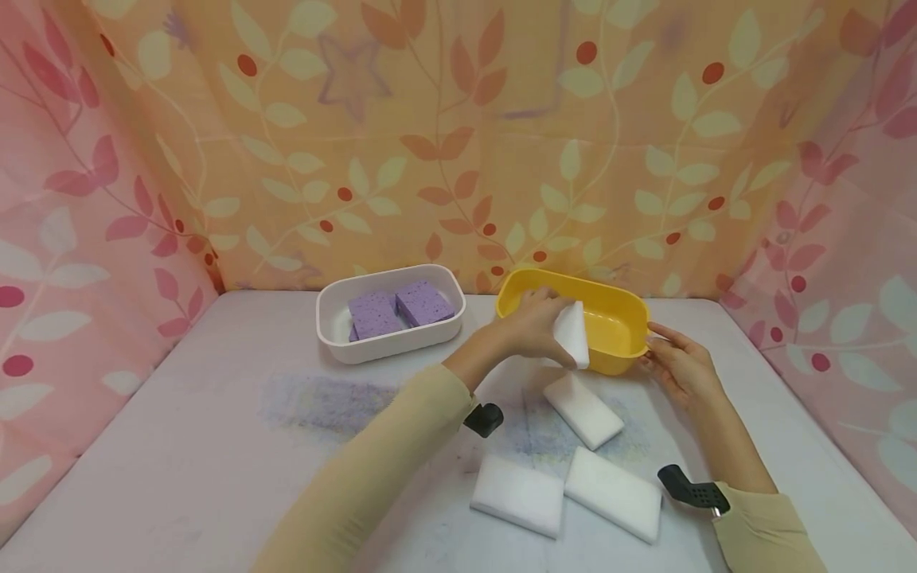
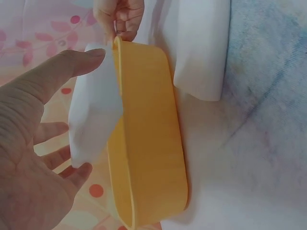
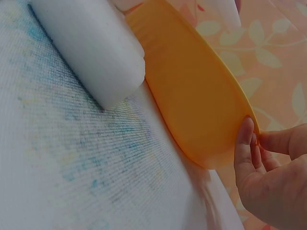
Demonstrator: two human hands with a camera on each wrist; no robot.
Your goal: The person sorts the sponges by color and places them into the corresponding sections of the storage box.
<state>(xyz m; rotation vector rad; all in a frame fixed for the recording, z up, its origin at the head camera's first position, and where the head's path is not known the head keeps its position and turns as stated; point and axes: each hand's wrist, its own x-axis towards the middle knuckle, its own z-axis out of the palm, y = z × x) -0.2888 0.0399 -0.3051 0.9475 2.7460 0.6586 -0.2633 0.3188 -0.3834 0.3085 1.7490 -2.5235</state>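
My left hand (image 1: 532,328) holds a white sponge (image 1: 572,336) on edge over the front rim of a yellow tub (image 1: 609,314). In the left wrist view the thumb lies on one side of the sponge (image 2: 96,115) and the fingertips are at its other side. At the tub's right end, my right hand (image 1: 684,368) pinches the rim between thumb and fingers, as the right wrist view also shows. Three more white sponges lie on the table in front: one near the tub (image 1: 583,411), one at the left (image 1: 519,495) and one at the right (image 1: 614,493).
A white tub (image 1: 390,350) left of the yellow one holds purple sponges (image 1: 424,304). The white tabletop (image 1: 179,446) carries bluish smudges. Patterned curtains (image 1: 444,143) stand behind and at both sides.
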